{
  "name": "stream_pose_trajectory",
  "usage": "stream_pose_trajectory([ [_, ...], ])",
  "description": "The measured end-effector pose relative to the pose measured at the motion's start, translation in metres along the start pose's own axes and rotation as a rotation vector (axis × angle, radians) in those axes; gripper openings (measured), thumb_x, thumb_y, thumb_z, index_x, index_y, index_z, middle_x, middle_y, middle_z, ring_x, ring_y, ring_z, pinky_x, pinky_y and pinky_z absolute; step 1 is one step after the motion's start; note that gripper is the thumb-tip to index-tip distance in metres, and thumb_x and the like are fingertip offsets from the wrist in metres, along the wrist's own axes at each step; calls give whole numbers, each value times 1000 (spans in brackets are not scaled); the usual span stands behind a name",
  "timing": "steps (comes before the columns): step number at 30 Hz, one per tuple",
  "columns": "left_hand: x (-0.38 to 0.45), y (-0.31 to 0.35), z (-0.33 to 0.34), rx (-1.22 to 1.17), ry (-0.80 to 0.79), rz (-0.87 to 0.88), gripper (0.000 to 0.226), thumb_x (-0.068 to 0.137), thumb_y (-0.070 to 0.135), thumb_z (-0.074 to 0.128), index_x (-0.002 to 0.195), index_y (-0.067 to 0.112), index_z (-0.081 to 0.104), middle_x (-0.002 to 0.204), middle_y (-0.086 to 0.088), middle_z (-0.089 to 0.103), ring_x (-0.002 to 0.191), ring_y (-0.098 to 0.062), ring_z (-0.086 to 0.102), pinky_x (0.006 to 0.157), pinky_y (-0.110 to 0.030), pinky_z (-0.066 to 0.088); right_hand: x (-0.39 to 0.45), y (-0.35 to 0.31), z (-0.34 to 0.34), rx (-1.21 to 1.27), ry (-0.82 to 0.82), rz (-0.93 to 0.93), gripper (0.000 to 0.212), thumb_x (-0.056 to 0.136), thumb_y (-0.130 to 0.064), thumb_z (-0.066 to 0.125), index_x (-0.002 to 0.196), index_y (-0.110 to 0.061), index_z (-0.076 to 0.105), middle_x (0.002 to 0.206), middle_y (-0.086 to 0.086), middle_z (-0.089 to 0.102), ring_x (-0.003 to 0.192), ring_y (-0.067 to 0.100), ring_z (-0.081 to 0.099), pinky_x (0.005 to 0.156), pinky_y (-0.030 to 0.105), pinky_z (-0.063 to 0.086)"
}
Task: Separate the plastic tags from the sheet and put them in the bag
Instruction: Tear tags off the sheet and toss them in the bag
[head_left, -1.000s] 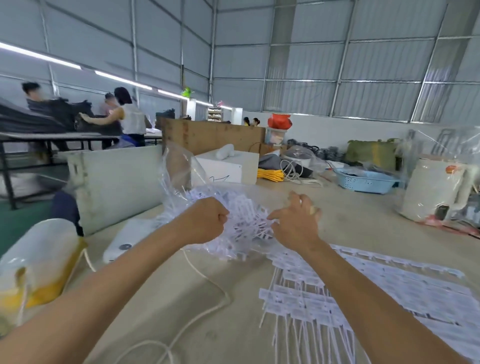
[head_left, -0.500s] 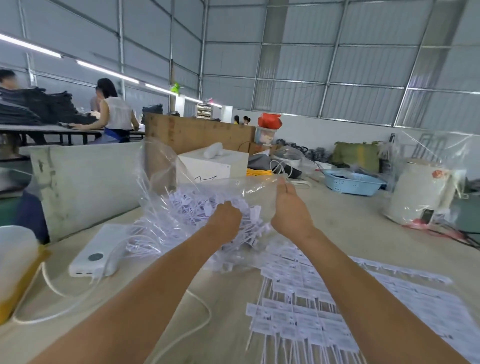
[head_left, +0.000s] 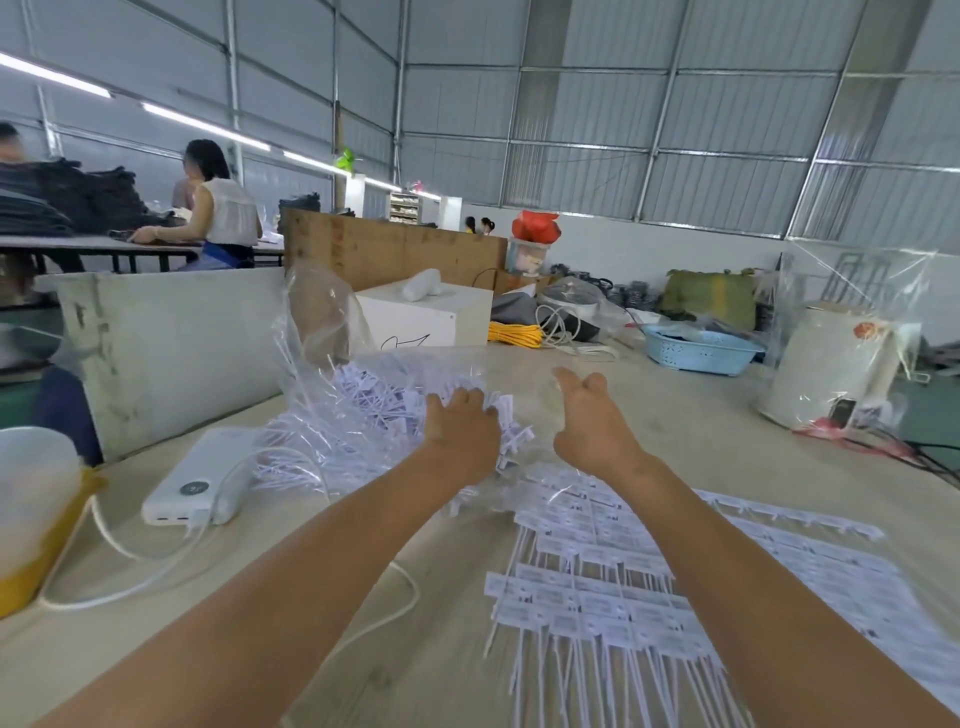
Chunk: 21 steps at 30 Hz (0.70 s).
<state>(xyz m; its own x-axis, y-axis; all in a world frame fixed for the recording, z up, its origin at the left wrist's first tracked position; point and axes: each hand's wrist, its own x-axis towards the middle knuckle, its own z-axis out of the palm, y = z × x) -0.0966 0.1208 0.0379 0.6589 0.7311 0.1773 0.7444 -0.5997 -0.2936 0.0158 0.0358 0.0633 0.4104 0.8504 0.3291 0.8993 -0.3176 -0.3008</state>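
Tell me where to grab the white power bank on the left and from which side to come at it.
Take the power bank across its two long edges, around the middle, coming down from above. It lies flat on the table, so only the top and sides are free. Probably avoid the near short end: the white cable plugs in there.
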Motion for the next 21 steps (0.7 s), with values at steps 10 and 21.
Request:
stream_pose_trajectory([
  [10,-78,61,-61,-570,-13,553,21,90,8,49,90,19,67,87,-4,61,77,-22,54,75,-32,48,-83,64,-49,165,-41,-119,35,82,-12,71,116,-19,66,109,6,48,84,20,62,80,15,47],
  [21,-40,129,-32,-553,-123,632,20,93,23,55,102,8,65,100,-11,62,99,-25,59,90,-35,48,-161,221,-59,-110,76,314,36,88,-35,62,119,-18,63,125,3,59,118,24,53,96,29,40],
])
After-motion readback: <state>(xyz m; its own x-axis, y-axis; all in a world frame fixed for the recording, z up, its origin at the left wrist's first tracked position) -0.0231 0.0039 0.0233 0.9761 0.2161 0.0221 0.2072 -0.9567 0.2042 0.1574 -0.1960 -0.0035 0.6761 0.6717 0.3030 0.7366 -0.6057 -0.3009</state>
